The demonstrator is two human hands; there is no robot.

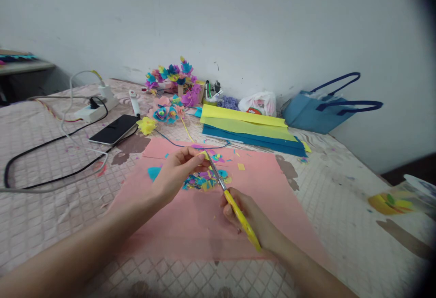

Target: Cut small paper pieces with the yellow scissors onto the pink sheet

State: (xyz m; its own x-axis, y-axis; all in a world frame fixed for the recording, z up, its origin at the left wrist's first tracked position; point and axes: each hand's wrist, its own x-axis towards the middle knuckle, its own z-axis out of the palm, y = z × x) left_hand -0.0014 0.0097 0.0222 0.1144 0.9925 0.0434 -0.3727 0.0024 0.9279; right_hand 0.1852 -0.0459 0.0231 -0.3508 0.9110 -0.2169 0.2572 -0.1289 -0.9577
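Note:
My left hand [177, 171] pinches a small yellow paper piece [204, 155] between thumb and fingers above a pink paper sheet [190, 225]. My right hand [250, 221] grips yellow-handled scissors [235, 207], whose blades [215, 171] reach up to the yellow piece. A heap of colourful paper scraps [202, 181] lies on the pink sheet just below both hands. A teal scrap [154, 172] rests to the left of my left hand.
A stack of yellow and blue paper sheets [248, 127] lies behind the pink sheet. Paper flowers [172, 77], a phone [114, 129], a power strip with cables [93, 109], a white plastic bag [259, 102] and a blue tote bag [316, 109] stand further back. Yellow scraps [388, 202] lie at the right.

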